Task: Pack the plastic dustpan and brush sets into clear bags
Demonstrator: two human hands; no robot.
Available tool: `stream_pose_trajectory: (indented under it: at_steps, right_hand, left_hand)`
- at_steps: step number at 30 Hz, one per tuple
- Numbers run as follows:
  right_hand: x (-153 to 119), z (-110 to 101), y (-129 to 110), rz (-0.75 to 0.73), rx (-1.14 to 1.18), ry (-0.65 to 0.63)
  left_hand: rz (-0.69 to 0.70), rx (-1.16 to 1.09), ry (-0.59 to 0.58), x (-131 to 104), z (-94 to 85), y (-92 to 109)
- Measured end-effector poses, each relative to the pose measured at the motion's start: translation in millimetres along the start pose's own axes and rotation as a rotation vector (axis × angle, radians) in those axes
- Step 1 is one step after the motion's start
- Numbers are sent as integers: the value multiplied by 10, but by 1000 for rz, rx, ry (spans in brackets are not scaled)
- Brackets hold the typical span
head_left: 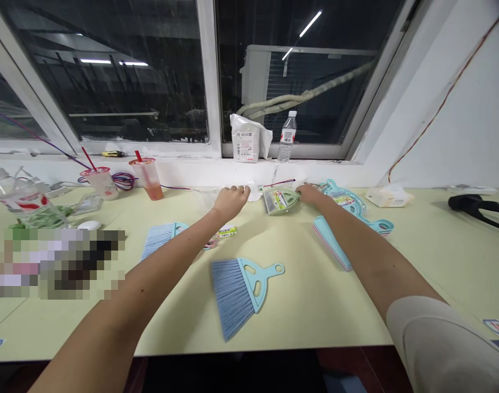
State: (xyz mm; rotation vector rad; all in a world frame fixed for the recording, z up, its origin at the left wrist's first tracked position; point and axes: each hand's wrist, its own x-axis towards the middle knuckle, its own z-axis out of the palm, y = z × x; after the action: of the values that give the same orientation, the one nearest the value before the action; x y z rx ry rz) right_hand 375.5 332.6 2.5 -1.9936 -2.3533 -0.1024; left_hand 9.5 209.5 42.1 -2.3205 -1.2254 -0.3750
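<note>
Near the back of the table, my right hand is closed at the handle end of a green hand brush in clear wrapping, with a label on it. My left hand is closed beside a thin white sheet and clear plastic; what lies in its fingers is hidden. Nearer to me lies a light-blue hand brush with blue bristles, its handle to the right. Another blue brush is partly covered by my left forearm. A light-blue dustpan lies by my right forearm, beside wrapped blue pieces.
Two drink cups with red straws and a large bottle stand at the left. On the sill are a white package and a water bottle. A tissue pack and a black object lie right.
</note>
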Motion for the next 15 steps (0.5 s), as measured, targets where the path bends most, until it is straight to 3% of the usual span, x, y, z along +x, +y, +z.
stream_pose_trajectory:
  at_steps: [4, 7, 9, 11, 12, 13, 15]
  right_hand:
    - [-17, -29, -196, 77, -78, 10]
    - [-73, -134, -375, 154, -53, 104]
    - [-147, -250, -529, 146, 127, 253]
    - [-278, -376, -715, 110, 500, 366]
    - [-371, -432, -813, 93, 744, 355]
    - [-482, -477, -909, 84, 993, 249]
    - [-748, -524, -1074, 4, 1403, -117]
  left_hand:
    - [25, -12, 175, -53, -111, 7]
    - [74, -17, 308, -132, -137, 55]
    - [84, -53, 396, -211, -145, 103]
    - [90, -111, 497, -308, -171, 165]
    - [97, -140, 544, -361, -196, 200]
    - [108, -166, 585, -417, -229, 237]
    - [161, -207, 635, -533, -309, 312]
